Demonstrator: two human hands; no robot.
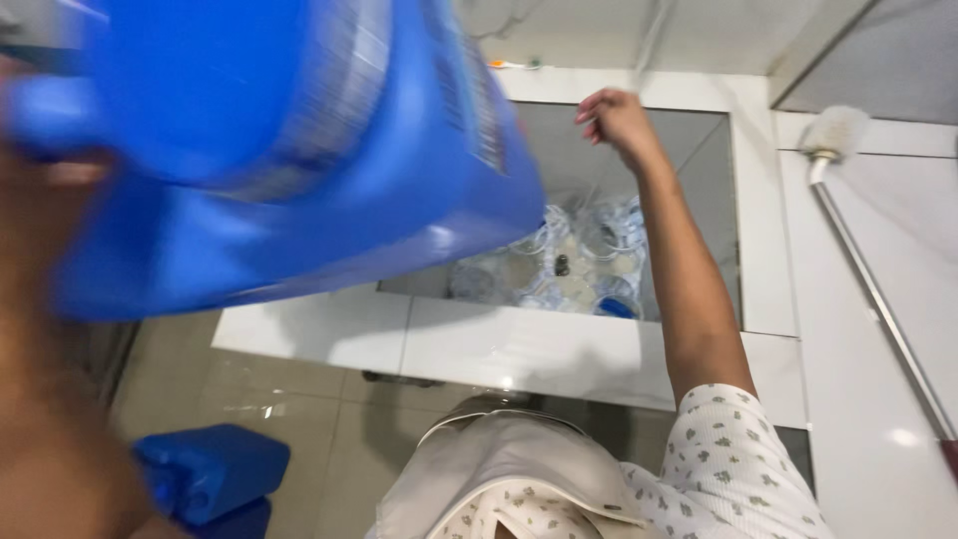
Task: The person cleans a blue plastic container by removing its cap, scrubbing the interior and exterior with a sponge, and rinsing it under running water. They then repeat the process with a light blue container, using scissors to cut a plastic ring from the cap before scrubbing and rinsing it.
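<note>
A small blue can [210,471] lies on the floor, near left. The left hand [45,185] grips a big blue jug [279,150], raised left. Farther right, the right hand [617,120], loosely curled and holding nothing, hovers over the sink [639,150] of clear bottles [579,260].

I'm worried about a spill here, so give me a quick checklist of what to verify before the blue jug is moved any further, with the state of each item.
1. Left hand grip on the big blue jug: cannot tell; the hand is blurred and mostly hidden behind the jug.
2. Jug steady: not ok; it is tilted and motion-blurred.
3. Jug's opening and cap: cannot tell; neither shows.
4. Right hand free: ok; it is raised above the white-tiled basin, holding nothing that can be made out.
5. Basin clear: not ok; clear plastic bottles crowd the bottom.
6. Floor underfoot: not ok; a second blue jug lies at the lower left.
</note>
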